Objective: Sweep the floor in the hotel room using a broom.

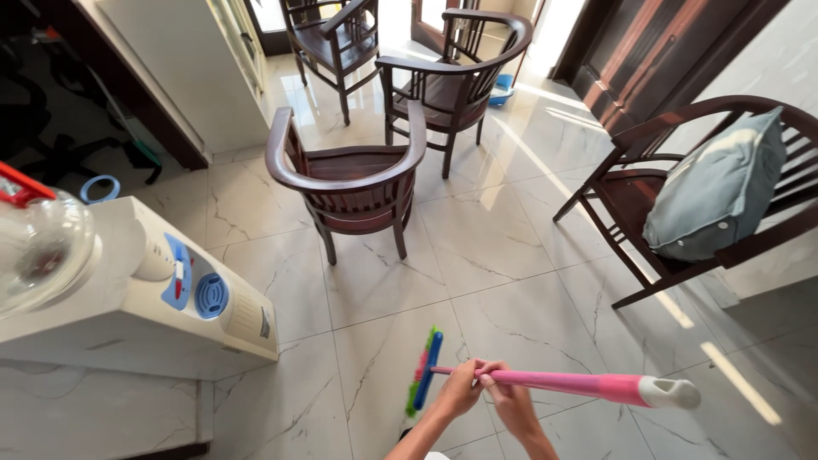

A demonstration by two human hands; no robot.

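Both hands, the left hand [460, 388] and the right hand [509, 399], are closed side by side around the pink plastic handle of a broom [545, 382] with a blue-and-green head, low at the near centre. Its long axis runs left to right, head left on the white marble tile floor [503, 255], white-capped end right. Open floor stretches far to the dark wooden armchair [349, 175], between the white water dispenser [170, 298] left and the cushioned wooden chair [707, 196] right.

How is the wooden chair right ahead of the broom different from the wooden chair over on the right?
The round-backed chair ahead has a bare seat; the chair on the right holds a grey-blue cushion. The first shows its curved back to the camera; the second is seen from the side and cut off by the frame. The first stands nearer the white water dispenser. Both are dark wood with slatted backs, on the marble floor.
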